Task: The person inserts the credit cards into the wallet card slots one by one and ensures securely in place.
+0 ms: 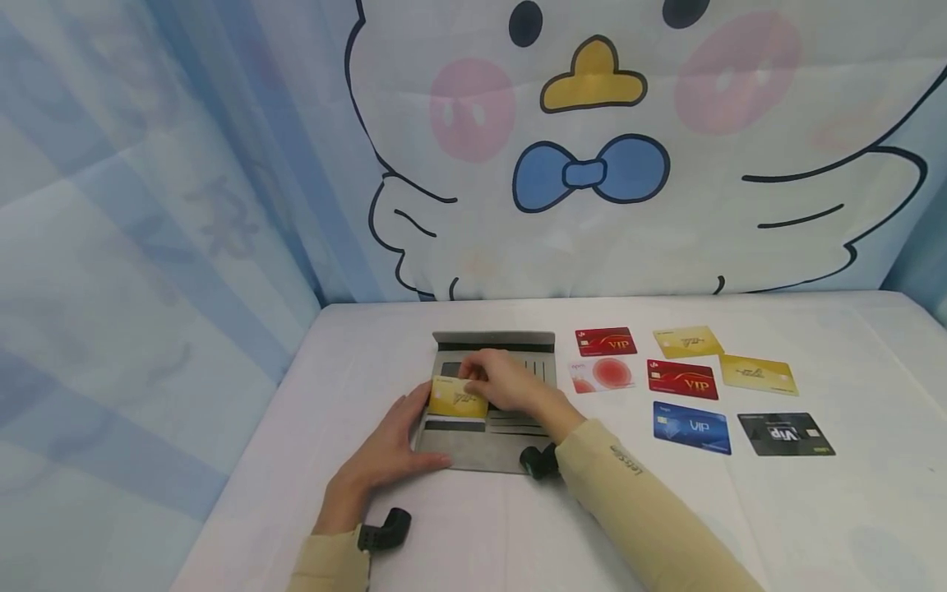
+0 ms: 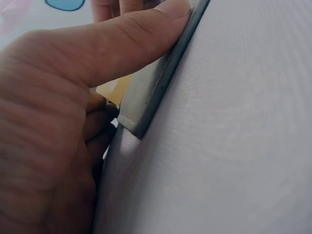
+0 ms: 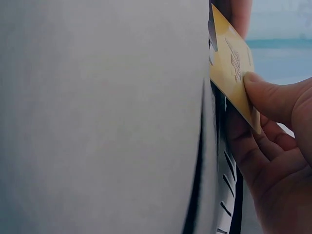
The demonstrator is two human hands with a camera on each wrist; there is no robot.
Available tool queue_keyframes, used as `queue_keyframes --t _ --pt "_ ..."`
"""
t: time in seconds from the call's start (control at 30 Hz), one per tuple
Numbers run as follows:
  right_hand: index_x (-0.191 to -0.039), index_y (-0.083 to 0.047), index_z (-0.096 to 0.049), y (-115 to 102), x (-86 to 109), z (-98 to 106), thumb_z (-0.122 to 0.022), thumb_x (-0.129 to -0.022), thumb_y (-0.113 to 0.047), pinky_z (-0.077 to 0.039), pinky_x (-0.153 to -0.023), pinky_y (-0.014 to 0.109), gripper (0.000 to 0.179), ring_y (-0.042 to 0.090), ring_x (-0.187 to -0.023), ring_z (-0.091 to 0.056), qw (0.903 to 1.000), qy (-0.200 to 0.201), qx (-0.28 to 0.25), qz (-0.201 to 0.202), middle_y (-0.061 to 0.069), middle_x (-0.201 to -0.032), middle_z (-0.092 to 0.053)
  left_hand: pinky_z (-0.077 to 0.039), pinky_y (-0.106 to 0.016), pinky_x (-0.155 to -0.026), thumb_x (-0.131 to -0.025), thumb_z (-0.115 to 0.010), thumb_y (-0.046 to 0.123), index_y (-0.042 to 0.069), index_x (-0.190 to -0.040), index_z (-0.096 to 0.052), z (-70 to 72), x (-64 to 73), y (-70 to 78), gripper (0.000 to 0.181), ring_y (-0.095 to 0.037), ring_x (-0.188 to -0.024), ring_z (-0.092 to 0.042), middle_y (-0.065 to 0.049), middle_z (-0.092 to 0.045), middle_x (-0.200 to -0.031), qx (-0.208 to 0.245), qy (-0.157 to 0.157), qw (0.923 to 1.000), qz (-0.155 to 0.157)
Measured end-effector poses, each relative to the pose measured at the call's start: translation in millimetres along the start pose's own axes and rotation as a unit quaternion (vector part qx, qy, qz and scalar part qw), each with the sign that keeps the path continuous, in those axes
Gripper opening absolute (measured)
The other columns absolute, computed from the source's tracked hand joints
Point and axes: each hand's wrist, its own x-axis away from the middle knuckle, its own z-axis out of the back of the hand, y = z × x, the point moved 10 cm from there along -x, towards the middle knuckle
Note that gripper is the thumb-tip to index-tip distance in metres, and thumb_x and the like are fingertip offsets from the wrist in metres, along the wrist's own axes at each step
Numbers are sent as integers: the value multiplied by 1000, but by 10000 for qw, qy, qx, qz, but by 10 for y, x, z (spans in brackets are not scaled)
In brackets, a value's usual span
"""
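A grey card wallet (image 1: 473, 454) lies opened flat on the table, with slots across its inside. My left hand (image 1: 390, 444) holds its left side: the thumb lies along the near left corner and the fingers are at the left edge. In the left wrist view, the thumb (image 2: 126, 41) rests over the wallet's stitched border (image 2: 146, 92). My right hand (image 1: 506, 382) pinches a yellow card (image 1: 453, 398) by its right end, thumb on the printed face. This card overlaps the wallet's left half, and in the right wrist view (image 3: 229, 68) it stands tilted over the slots.
Right of the wallet lie two red VIP cards (image 1: 607, 341) (image 1: 682, 379), a white card with red circles (image 1: 602, 375), two yellow cards (image 1: 688, 342) (image 1: 758, 375), a blue card (image 1: 691, 427) and a black card (image 1: 787, 434). A printed curtain (image 1: 592, 247) hangs behind the table.
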Motion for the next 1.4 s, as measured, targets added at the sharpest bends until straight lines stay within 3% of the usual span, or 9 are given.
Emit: queue_keyframes --t 0.3,0.67,0.97,1.4 --pt "-102 -5 -68 -74 -12 -22 -68 -94 0 -52 -76 31 9 16 -83 -56 9994 -6 214 254 1 -92 -62 -22 -54 -119 -76 -88 40 10 -162 -22 3 -3 2 112 -31 -149 -25 -9 -29 -164 69 24 9999 -93" --pt "-100 -6 -69 -91 -36 -67 -71 -92 -2 -52 -76 29 9 14 -81 -56 9983 -217 521 124 0 -90 -63 -22 -53 -120 -76 -89 39 9 -162 -21 5 1 -6 114 -32 -149 -24 -11 -28 -163 66 6 10000 -5" --pt "-100 -4 -70 -74 -39 -63 -69 -92 3 -51 -77 28 10 14 -82 -55 9978 -474 192 426 1 -89 -62 -22 -54 -120 -76 -88 38 7 -162 -20 5 0 -6 113 -32 -150 -23 -12 -26 -164 37 -24 10000 -12" --pt "-94 -7 -72 -145 -27 -196 -70 -92 -1 -51 -72 27 7 11 -77 -56 9937 -747 518 663 -3 -84 -64 -22 -53 -120 -76 -88 40 7 -161 -21 1 -5 -13 113 -33 -150 -22 -13 -25 -164 -76 -59 10000 2"
